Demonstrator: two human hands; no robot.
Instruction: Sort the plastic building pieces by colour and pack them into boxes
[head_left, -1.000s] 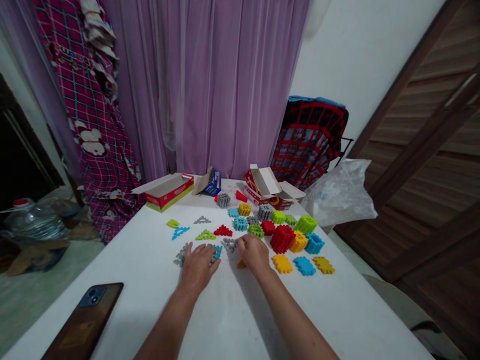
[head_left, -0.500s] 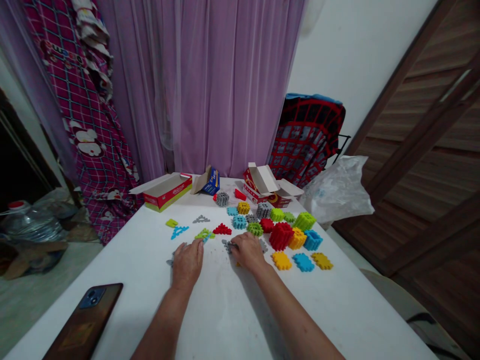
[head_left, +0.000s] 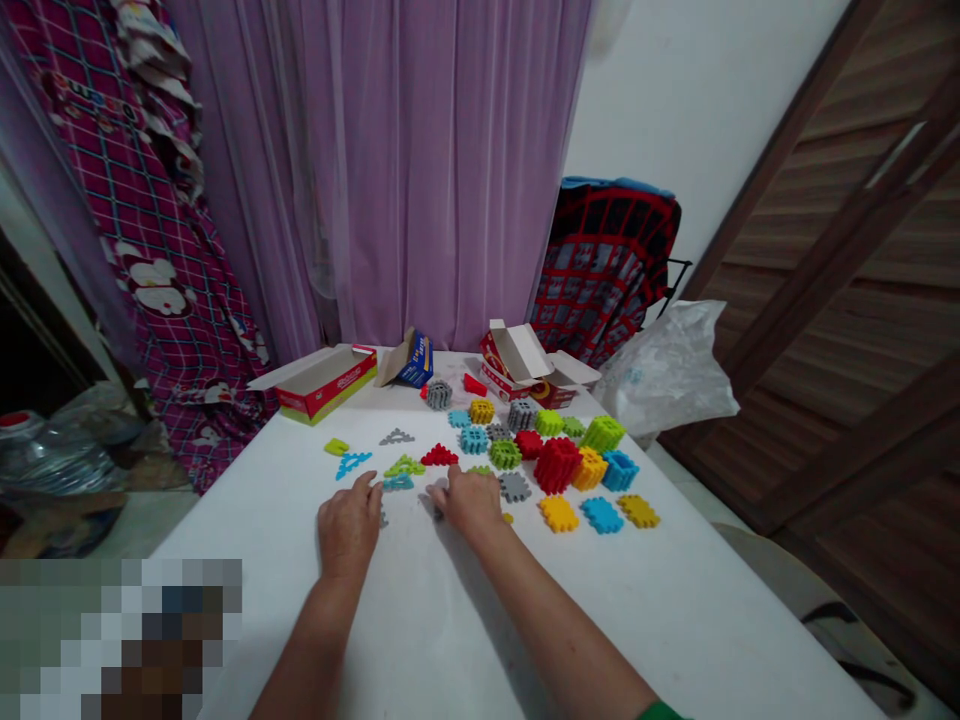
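Note:
My left hand (head_left: 349, 525) is low over the table, fingers loosely stretched and apart, with a grey piece (head_left: 384, 519) partly hidden beside it. Just beyond its fingertips lies a small blue triangle piece (head_left: 398, 482), in front of a lime triangle piece (head_left: 404, 465). My right hand (head_left: 466, 500) rests on the table with its fingers bent together; a dark bit shows under the fingertips, too covered to name. A red triangle piece (head_left: 439, 455) lies beyond it, and a flat grey square piece (head_left: 514, 487) is to its right.
Several assembled cubes, among them a red one (head_left: 557, 466), stand at the right, behind yellow and blue flat squares (head_left: 602, 515). Opened boxes, including a red and yellow one (head_left: 328, 385), line the white table's (head_left: 435, 640) back. A plastic bag (head_left: 671, 370) is at the right.
My left hand has drawn back leftward, away from the blue triangle piece, which now lies on the table. My right hand has shifted left. The whole view has moved slightly.

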